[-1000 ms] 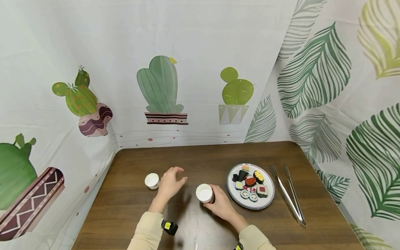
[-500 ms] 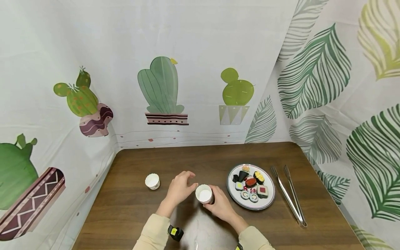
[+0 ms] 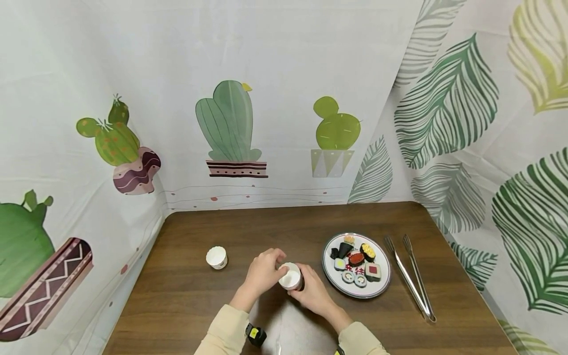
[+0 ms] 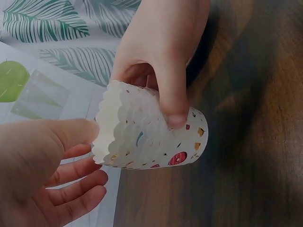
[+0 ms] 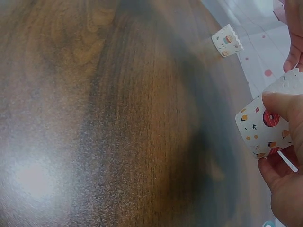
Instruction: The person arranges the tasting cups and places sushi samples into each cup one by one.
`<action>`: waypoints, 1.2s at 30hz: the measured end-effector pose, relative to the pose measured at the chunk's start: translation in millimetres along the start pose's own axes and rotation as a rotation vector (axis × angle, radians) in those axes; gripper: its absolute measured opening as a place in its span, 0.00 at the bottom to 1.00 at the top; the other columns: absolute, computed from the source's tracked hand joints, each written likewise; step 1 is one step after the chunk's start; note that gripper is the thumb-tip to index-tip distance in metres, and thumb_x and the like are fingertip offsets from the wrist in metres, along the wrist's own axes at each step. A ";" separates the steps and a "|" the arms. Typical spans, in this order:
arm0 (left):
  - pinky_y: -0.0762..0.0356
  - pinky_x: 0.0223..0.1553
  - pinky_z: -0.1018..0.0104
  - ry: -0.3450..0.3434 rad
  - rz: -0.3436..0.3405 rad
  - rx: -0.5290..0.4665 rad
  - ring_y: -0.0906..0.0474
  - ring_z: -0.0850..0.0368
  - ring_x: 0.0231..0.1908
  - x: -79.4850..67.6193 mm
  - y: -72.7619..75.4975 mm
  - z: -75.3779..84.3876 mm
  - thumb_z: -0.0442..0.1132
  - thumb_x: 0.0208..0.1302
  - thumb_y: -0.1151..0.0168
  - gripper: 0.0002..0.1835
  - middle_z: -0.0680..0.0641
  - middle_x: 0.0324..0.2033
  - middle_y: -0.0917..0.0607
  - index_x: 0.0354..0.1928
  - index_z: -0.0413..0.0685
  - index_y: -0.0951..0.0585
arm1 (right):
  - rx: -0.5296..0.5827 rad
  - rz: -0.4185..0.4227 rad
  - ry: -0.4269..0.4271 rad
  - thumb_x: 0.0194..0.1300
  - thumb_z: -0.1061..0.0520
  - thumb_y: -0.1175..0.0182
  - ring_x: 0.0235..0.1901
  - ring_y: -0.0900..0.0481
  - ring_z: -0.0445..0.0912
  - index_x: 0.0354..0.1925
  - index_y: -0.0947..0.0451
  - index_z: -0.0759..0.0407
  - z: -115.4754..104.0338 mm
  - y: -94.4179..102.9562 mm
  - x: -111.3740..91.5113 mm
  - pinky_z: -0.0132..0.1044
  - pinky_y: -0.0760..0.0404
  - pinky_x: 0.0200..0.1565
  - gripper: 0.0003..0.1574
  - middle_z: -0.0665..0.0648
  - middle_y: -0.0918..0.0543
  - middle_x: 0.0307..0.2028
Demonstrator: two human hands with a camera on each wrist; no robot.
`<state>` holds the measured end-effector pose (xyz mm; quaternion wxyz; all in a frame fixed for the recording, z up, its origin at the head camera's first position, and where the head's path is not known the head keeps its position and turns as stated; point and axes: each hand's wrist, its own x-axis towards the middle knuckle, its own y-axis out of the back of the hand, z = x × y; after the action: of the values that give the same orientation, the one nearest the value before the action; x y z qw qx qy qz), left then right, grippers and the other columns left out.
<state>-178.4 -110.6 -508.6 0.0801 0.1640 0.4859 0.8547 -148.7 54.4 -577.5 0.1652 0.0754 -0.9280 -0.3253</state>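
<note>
My right hand (image 3: 314, 293) grips a stack of nested paper baking cups (image 4: 147, 130). They are white with scalloped rims and small printed doughnuts and leaves. In the left wrist view the right thumb (image 4: 176, 101) presses on the stack's side. My left hand (image 3: 263, 271) is at the stack's mouth. Its thumb tip (image 4: 87, 131) meets the rim, and the other fingers are bent loosely beside it. Whether the left index finger touches a cup is hidden. A single paper baking cup (image 3: 216, 257) stands upright on the table to the left.
On the right of the brown wooden table (image 3: 186, 305) stands a round plate (image 3: 330, 273) with several sushi pieces. Metal tongs (image 3: 412, 278) lie beyond it, near the right edge. A printed cloth (image 3: 284, 59) hangs behind and along both sides.
My left hand has moved right, from near the single cup to the rim of the stack. The right hand has stayed in nearly the same place, still holding the stack.
</note>
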 end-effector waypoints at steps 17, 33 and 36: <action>0.32 0.21 0.71 -0.034 0.023 0.065 0.27 0.62 0.21 -1.9 -4.1 0.8 0.33 0.48 0.34 0.05 0.55 0.23 0.23 0.26 0.49 0.21 | -0.017 0.004 0.048 0.39 0.59 0.27 0.45 0.25 0.49 0.52 0.30 0.63 2.5 -1.9 -2.6 0.45 0.27 0.48 0.39 0.56 0.23 0.45; 0.34 0.19 0.72 -0.074 0.092 0.080 0.29 0.62 0.19 -1.7 1.5 6.6 0.30 0.47 0.35 0.08 0.55 0.21 0.24 0.23 0.50 0.23 | -0.014 0.021 0.053 0.39 0.58 0.27 0.45 0.25 0.49 0.52 0.30 0.62 1.3 -0.4 -3.3 0.44 0.27 0.47 0.40 0.56 0.23 0.45; 0.33 0.19 0.72 -0.077 0.107 0.077 0.29 0.62 0.19 -1.3 4.4 7.5 0.30 0.47 0.35 0.08 0.56 0.20 0.24 0.22 0.51 0.23 | 0.007 0.012 0.029 0.39 0.58 0.27 0.46 0.26 0.49 0.52 0.31 0.62 0.9 0.9 -3.8 0.45 0.27 0.49 0.40 0.56 0.23 0.46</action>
<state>-174.4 -107.2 -501.5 0.0468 0.2256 0.5055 0.8315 -145.5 56.5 -578.5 0.1804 0.0751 -0.9270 -0.3200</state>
